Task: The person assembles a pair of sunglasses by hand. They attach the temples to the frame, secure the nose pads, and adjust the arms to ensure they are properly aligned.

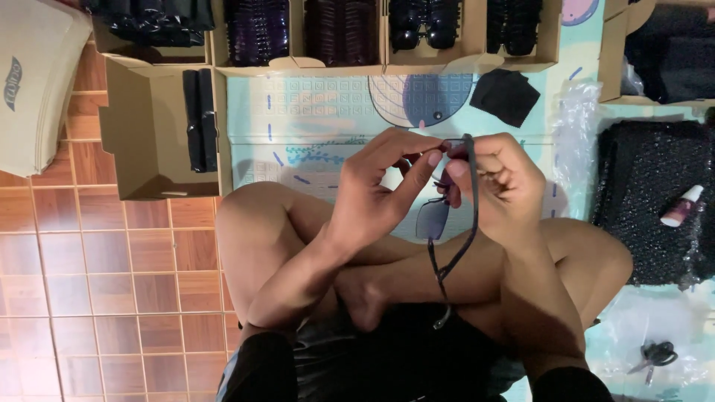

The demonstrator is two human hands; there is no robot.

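Glasses (447,223) are held above the crossed legs, between both hands. Left hand (380,186) is pinched with thumb and forefinger on the frame's top edge near the hinge; right hand (499,186) is closed around the other end, with one temple arm hanging down past the wrist towards the lap.

Handling, as judged: light, thin-framed, slightly springy; lens surfaces are likely to smear and scratch, and the hinges are the weak points. Hold is best taken on the frame rim or temple, not on the lens.

Around the glasses: a patterned mat (313,126) lies beyond them on the floor; boxes (335,33) filled with dark glasses stand at its far edge; an open box (160,130) stands to the left. A black cloth (506,95) lies beyond and to the right; a small bottle (683,206) rests on black wrap far right; scissors (655,356) lie lower right. Nothing stands between hands and glasses.
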